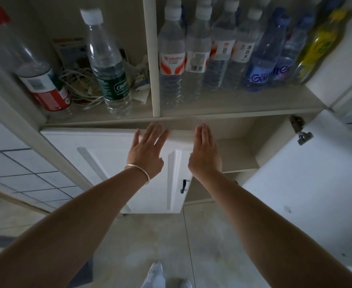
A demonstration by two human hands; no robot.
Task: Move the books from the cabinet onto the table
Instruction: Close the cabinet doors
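I stand in front of a white cabinet (100, 125). Its lower right door (308, 179) is swung open and shows a bare inner shelf (239, 154). The lower left door (100, 161) is closed. My left hand (147, 151), with a thin bracelet at the wrist, reaches forward flat with fingers spread over the left door's top edge. My right hand (205, 151) reaches forward beside it, fingers straight and together, toward the open compartment. Both hands hold nothing. No books show in view.
The upper shelf (212, 104) holds several water bottles (172, 59), a green-labelled bottle (108, 65), a red-labelled bottle (40, 80), a yellow bottle (320, 42) and tangled white cables (81, 88). A black handle (184, 186) sits on the left door. My shoes (156, 275) stand on the grey floor.
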